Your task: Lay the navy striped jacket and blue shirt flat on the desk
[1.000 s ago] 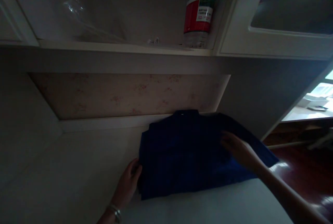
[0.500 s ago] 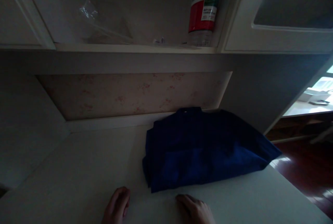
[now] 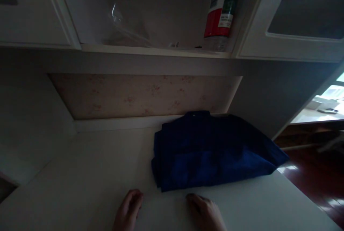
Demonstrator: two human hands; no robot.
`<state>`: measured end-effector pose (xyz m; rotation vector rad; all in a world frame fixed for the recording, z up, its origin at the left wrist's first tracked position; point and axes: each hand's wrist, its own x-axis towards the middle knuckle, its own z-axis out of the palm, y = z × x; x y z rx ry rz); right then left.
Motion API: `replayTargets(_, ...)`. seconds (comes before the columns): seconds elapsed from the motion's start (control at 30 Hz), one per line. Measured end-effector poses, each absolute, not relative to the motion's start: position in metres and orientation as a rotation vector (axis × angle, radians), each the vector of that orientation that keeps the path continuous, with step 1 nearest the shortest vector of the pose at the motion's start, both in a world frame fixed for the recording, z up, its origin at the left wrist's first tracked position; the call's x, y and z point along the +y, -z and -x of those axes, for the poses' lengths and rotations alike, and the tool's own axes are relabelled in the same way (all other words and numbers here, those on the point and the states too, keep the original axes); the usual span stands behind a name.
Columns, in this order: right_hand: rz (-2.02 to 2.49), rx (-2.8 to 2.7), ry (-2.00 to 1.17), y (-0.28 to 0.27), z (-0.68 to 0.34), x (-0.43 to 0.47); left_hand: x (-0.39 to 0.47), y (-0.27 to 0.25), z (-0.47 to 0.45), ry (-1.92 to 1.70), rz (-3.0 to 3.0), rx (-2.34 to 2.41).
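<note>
Head view, dim light, and we start at the far left with a white cabinet door (image 3: 32,9) up top and the pale side wall below it. Moving in, a clear plastic bag (image 3: 123,27) sits crumpled on the open shelf (image 3: 150,50), and under that shelf runs a faded floral back panel (image 3: 145,95). Down on the white countertop (image 3: 80,173), the left hand (image 3: 129,211) lies flat at the bottom edge, fingers loosely spread, palm down, holding nothing. It rests just short of the folded blue garment (image 3: 212,155), near its front left corner but apart from it. The garment lies on the right half of the counter, its collar end pushed against the back ledge and its right side reaching the counter's right edge. Just beside the left hand comes the right hand (image 3: 205,213), also flat on the counter, fingers relaxed and empty, its fingertips close to the garment's front hem without touching. Up on the shelf above the garment stands a plastic bottle (image 3: 221,16) with a red, white and green label. Farther right, a glass-fronted cabinet door (image 3: 295,12), then dark wooden floor (image 3: 317,181) and a bright desk (image 3: 319,112) beyond.
</note>
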<state>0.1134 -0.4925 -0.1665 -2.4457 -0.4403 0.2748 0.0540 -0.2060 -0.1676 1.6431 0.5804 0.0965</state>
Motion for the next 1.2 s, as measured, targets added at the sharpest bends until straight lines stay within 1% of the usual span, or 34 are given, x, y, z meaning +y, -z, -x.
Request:
replayTargets(0.23,2.451,-0.448,-0.247,0.164,-0.112,-0.491,-0.209,0.177,-0.053,-0.122,-1.838,0.342)
replayTargets(0.57,2.441,-0.45,-0.226,0.16,-0.109,-0.492,-0.232,0.171,-0.05,-0.126,-2.292,0.061)
replayTargets(0.83,2.432,-0.468,-0.226,0.159,-0.108,-0.492,-0.238,0.154,-0.053,-0.133,-2.166,0.157)
replayTargets(1.03,2.394,-0.471,-0.208,0.152,-0.104,-0.492,-0.27,0.126,-0.09,-0.215,-2.108,0.306)
replayTargets(1.2,2.394,-0.459,-0.143,0.155,-0.102,-0.492,-0.284,0.124,-0.112,-0.269,-2.114,0.286)
